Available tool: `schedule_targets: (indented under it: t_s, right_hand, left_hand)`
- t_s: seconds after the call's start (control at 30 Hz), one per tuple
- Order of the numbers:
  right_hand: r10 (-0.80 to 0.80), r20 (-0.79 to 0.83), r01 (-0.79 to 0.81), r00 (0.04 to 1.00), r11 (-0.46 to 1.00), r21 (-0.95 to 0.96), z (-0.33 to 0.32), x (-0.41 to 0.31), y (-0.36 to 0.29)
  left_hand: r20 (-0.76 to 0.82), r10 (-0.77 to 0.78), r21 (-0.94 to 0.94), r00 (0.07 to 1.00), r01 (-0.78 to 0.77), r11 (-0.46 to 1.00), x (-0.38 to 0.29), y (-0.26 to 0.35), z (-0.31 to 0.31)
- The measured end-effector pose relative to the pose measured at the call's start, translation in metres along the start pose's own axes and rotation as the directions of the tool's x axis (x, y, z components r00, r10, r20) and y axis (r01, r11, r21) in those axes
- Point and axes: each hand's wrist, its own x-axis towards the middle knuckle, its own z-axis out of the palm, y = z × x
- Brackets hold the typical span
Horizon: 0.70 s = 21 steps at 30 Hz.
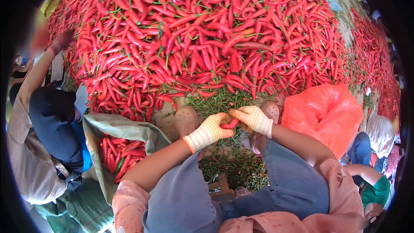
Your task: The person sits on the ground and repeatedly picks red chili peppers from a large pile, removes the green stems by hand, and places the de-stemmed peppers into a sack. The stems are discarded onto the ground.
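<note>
Both hands wear pale striped work gloves with orange fingertips and meet above the gap between the knees. My left hand (pixel 210 130) is closed around a red chili pepper (pixel 230 124). The fingers of my right hand (pixel 251 118) pinch at the pepper's upper right end; whether they hold its stem cannot be told. Beyond the hands rises a large heap of red chili peppers (pixel 207 38), many with green stems. Loose green stems (pixel 220 102) lie on the ground just past the hands, and more stems (pixel 236 168) lie between the legs.
An open woven sack (pixel 123 120) with red peppers and a green one inside stands at the left. A red mesh bag (pixel 323 116) lies at the right. One person (pixel 51 116) sits at the left, reaching to the heap; others sit at the right. Another pepper heap (pixel 375 61) lies far right.
</note>
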Motion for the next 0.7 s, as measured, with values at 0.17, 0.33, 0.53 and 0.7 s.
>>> schedule_targets:
  t_s: [0.17, 0.33, 0.53, 0.7]
  right_hand:
    - [0.110, 0.102, -0.121, 0.989, 0.986, 0.116, 0.003, -0.009, -0.012]
    - [0.051, 0.192, -0.092, 0.980, 0.974, 0.209, -0.015, -0.005, 0.002]
    - [-0.437, 0.116, 0.258, 0.892, 0.282, -0.924, -0.040, 0.018, 0.016]
    - [-0.674, 0.200, 0.217, 0.711, -0.060, -0.974, -0.036, 0.070, -0.015]
  left_hand:
    - [-0.050, 0.144, 0.244, 0.988, -0.128, 0.961, 0.008, -0.024, 0.004]
    - [-0.056, 0.199, 0.238, 0.978, -0.181, 0.954, 0.003, -0.015, 0.004]
    - [-0.086, 0.093, -0.396, 0.992, -0.120, 0.910, 0.011, -0.034, -0.016]
    - [-0.192, -0.028, -0.361, 0.981, -0.044, 0.931, 0.015, -0.034, -0.018]
